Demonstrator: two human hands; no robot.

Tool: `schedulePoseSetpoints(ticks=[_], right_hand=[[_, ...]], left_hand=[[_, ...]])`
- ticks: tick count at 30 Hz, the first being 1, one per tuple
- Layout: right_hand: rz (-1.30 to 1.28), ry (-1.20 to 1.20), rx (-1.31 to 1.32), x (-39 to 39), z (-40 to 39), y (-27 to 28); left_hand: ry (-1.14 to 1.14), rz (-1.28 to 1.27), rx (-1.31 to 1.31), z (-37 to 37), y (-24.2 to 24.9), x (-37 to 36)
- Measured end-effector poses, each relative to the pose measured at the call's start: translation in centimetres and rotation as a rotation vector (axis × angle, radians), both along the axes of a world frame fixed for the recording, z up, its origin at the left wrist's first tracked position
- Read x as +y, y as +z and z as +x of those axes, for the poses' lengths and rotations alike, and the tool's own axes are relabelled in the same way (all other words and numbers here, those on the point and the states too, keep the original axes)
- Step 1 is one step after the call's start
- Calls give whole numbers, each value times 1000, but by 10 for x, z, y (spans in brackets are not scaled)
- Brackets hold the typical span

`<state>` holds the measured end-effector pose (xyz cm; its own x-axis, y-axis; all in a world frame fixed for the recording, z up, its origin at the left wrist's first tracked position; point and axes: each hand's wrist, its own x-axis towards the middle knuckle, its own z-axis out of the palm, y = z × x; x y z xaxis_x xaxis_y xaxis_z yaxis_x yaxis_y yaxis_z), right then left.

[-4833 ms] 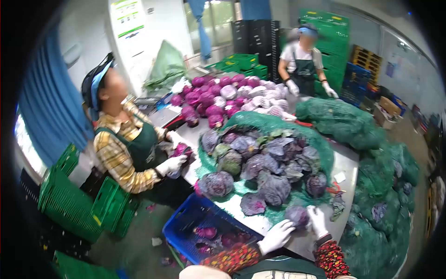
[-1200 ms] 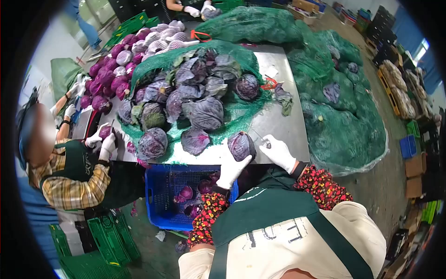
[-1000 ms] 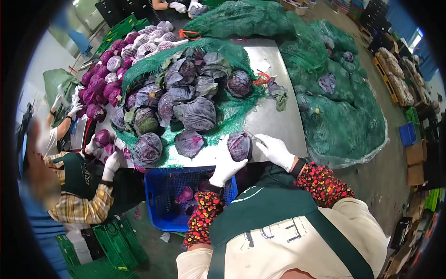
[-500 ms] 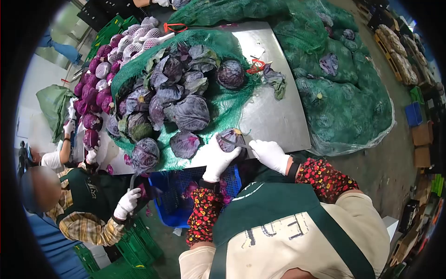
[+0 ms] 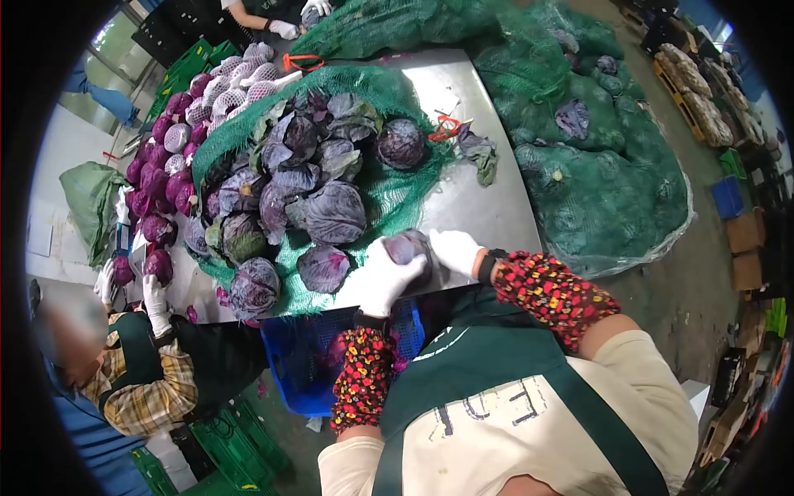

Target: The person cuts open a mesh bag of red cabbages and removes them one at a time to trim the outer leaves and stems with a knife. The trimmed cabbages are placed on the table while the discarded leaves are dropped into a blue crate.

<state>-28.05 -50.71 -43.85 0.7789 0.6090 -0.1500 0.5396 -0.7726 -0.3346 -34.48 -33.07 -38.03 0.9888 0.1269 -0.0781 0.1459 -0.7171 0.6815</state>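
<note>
In the head view, a purple cabbage (image 5: 408,246) is held at the near edge of the metal table (image 5: 488,207), between the fingers of the two white-gloved hands. By the left hand (image 5: 379,277) it is grasped from its left and near sides, with the thumb laid across its near face. The fingers of the right hand (image 5: 455,250) are bent and placed against or just beside its right side; whether anything is clasped in them cannot be told.

Just left of the left fingers, a flattened cabbage piece (image 5: 323,269) is seen, and farther left a whole cabbage (image 5: 254,288) is set near the table edge. Beyond the left fingers, a heap of cabbages (image 5: 335,212) is held on spread green netting (image 5: 389,198). Beyond the right fingers, a loose leaf (image 5: 478,155) is placed beside a red tie (image 5: 445,128). Filled net bags (image 5: 604,202) are stacked well to the right of both hands. Nearer than the left fingers, below the table edge, a blue crate (image 5: 294,384) is partly covered by the left forearm. Far left of the fingers, a trimmed cabbage (image 5: 158,266) is touched by a co-worker's gloved hand (image 5: 155,304).
</note>
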Motion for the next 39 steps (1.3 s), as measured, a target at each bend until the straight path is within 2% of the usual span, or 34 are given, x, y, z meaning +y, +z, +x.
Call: schedulePoseSetpoints(ticks=[1, 3, 5, 6, 7, 8, 9, 11, 12, 13, 15, 16, 17, 19, 20, 23, 24, 25, 27, 28, 30, 31, 33, 34, 37, 39], right_hand=[[-41, 17, 4, 1, 6, -12], [119, -65, -10, 0, 4, -38], [101, -148, 221, -7, 3, -15], [192, -41, 166, -17, 6, -25], [209, -141, 217, -17, 11, -29], [396, -194, 184, -19, 12, -34], [579, -250, 157, -19, 9, -21], [621, -605, 763, -12, 16, 38], [727, -594, 751, -10, 16, 41], [728, -593, 747, -6, 13, 40], [677, -409, 290, 8, -7, 35], [669, -396, 229, 16, -18, 34], [650, -356, 224, 20, -27, 28], [484, -384, 449, 26, -38, 53], [480, -379, 451, 25, -40, 52], [507, -318, 462, 22, -40, 50], [485, -301, 494, 22, -36, 53], [464, -288, 526, 22, -31, 55], [492, -272, 548, 22, -26, 52], [514, -219, 527, 22, -24, 52], [523, -160, 501, 23, -23, 53], [523, -163, 495, 22, -24, 52], [505, -283, 403, 22, -30, 55], [503, -270, 364, 20, -33, 58], [355, -242, 407, 15, -43, 74], [360, -221, 362, 14, -46, 73]], left_hand=[[-112, 18, -109, -3, -4, -1], [-117, 96, -297, -16, -21, -12], [-73, -94, -217, -32, -19, 0], [-38, -228, -245, -40, -31, 10], [-2, -363, -273, -49, -40, 20], [8, -511, -221, -58, -50, 30], [10, -503, -193, -64, -65, 44], [116, -803, -73, -69, -47, 41], [118, -853, -95, -69, -48, 40], [116, -854, -98, -67, -52, 39], [185, -966, -136, -64, -64, 30], [189, -964, -203, -61, -60, 22], [188, -971, -202, -59, -60, 19], [212, -1023, -162, -58, -61, 16], [218, -1025, -164, -58, -61, 21], [35, -619, -105, -62, -59, 53], [65, -859, -49, -66, -45, 55], [2, -782, -100, -67, -44, 62], [40, -624, -295, -63, -30, 52], [38, -621, -292, -57, -26, 51], [-148, -98, -320, -43, -17, 49], [-152, -99, -324, -42, -10, 44], [21, 111, -155, -39, 3, 32], [39, 134, -257, -37, -7, 29], [132, 207, -257, -33, -4, 7], [147, 269, -312, -27, -4, -6]])
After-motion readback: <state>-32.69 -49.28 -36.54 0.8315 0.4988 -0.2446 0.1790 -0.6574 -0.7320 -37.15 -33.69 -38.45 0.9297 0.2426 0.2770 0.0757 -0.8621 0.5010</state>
